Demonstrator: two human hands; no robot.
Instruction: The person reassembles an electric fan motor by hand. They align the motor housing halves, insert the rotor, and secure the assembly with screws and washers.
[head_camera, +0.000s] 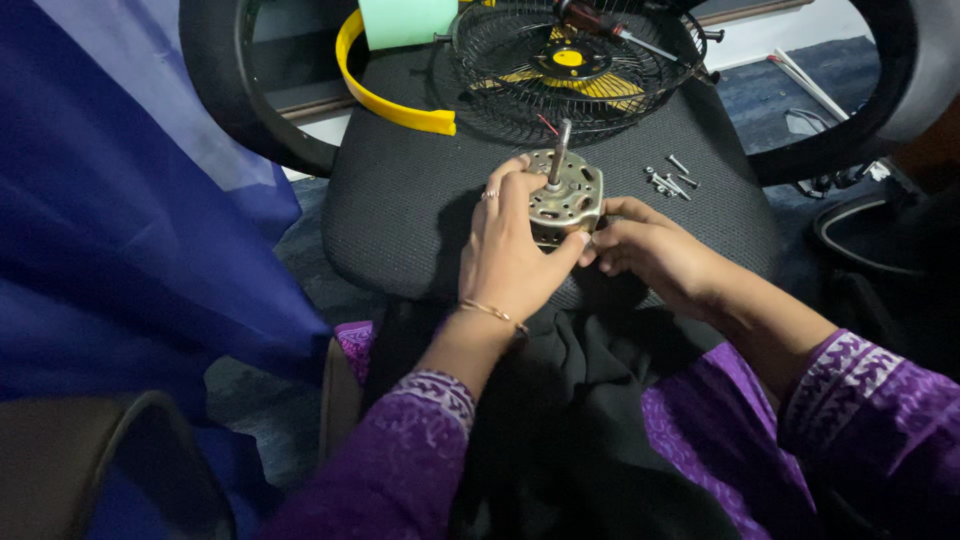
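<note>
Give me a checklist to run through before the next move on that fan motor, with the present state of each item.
1. Motor held: ok. The left hand wraps the fan motor and the right hand touches its lower right edge.
2. Motor supported: ok, it sits on the chair seat.
3. Shaft free: ok, it stands upright with nothing on it.
4. Screws within reach: ok, a loose cluster lies on the seat right of the motor.
5. Screwdriver at hand: not ok, it lies on the fan grille, beyond the motor.
6. Motor screws fitted: cannot tell.
</note>
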